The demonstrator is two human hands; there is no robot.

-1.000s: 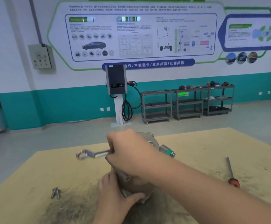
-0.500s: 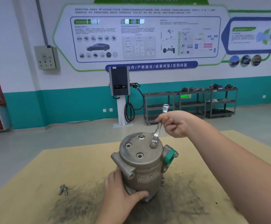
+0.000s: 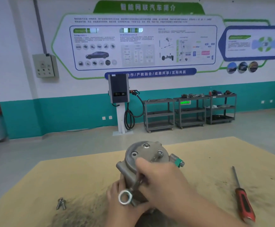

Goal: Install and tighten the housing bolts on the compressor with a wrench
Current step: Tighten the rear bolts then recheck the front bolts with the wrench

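A grey metal compressor [image 3: 139, 154] stands upright on the tan table [image 3: 77, 174], its round top facing me with bolt heads showing. My right hand [image 3: 159, 179] grips a silver combination wrench [image 3: 128, 194] in front of the housing; its far end sits on a bolt at the top right, and its ring end points toward me. My left hand [image 3: 117, 199] wraps the lower left side of the compressor body. Two loose bolts [image 3: 61, 203] lie on the table to the left.
A red-handled screwdriver [image 3: 243, 199] lies on the table to the right. Dark grime stains the table around the compressor. Beyond the table are a grey floor, a charging post [image 3: 119, 102] and metal carts [image 3: 189, 112] along the wall.
My right hand has swung the wrench from pointing up and away to pointing down toward me, across the front of the compressor. My left hand stays on the housing.
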